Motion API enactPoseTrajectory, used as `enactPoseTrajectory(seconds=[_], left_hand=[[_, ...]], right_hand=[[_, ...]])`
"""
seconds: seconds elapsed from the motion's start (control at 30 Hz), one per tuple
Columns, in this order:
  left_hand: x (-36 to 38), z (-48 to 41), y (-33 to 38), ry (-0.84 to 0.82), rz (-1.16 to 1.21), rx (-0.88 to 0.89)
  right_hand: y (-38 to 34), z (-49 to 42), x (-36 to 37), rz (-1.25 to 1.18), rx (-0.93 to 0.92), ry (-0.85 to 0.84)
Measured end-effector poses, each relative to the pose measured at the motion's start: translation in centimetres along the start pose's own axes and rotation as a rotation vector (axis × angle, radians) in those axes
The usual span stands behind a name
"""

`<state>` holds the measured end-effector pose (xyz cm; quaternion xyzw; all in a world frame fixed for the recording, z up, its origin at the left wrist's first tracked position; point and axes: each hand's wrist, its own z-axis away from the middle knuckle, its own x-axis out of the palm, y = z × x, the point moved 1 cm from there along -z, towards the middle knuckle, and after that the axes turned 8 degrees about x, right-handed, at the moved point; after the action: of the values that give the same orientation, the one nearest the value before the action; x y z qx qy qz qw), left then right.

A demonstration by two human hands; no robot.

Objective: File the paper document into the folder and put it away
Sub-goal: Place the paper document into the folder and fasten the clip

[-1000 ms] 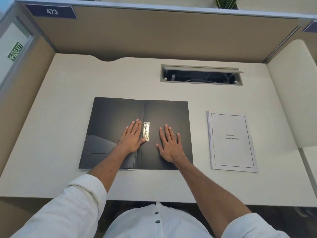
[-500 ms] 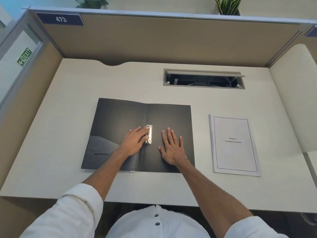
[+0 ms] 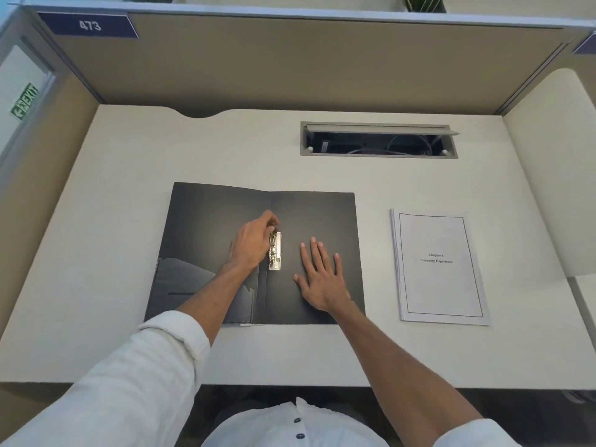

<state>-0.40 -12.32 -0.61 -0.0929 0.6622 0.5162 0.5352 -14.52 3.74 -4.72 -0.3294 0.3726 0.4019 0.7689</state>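
A black folder point(image 3: 209, 221) lies open flat on the desk in front of me. A metal clip point(image 3: 275, 253) runs along its spine. My left hand point(image 3: 253, 243) rests beside the clip, fingers curled onto the clip's far end. My right hand point(image 3: 319, 275) lies flat with fingers spread on the folder's right half, holding nothing. The paper document point(image 3: 438, 267), a white stapled stack with a printed title, lies on the desk to the right of the folder, apart from both hands.
The white desk point(image 3: 96, 253) is boxed in by beige partition walls at the back and sides. An open cable slot point(image 3: 379, 141) is set into the desk behind the folder. The desk's front edge runs just above my lap.
My left hand slid up along the clip and its fingers curled onto the clip's far end. My right hand stayed flat on the folder.
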Motion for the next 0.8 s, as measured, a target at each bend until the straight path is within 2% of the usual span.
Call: enactPoseTrajectory(seconds=[0.07, 0.23, 0.33, 0.63, 0.8], left_hand=[[0.2, -0.3, -0.2, -0.020, -0.043, 0.024], [0.7, 0.1, -1.5, -0.224, -0.324, 0.103], [1.0, 0.3, -2.2, -0.275, -0.418, 0.133], [1.2, 0.1, -2.6, -0.290, -0.450, 0.193], [1.6, 0.1, -0.8, -0.196, -0.387, 0.215]], right_hand=[[0.1, -0.1, 0.1, 0.000, 0.001, 0.002], [0.1, -0.2, 0.3, -0.001, 0.006, 0.000], [0.0, -0.3, 0.3, 0.005, 0.012, -0.004], [-0.2, -0.1, -0.1, -0.022, 0.001, 0.009], [0.7, 1.5, -1.2, -0.114, -0.008, 0.143]])
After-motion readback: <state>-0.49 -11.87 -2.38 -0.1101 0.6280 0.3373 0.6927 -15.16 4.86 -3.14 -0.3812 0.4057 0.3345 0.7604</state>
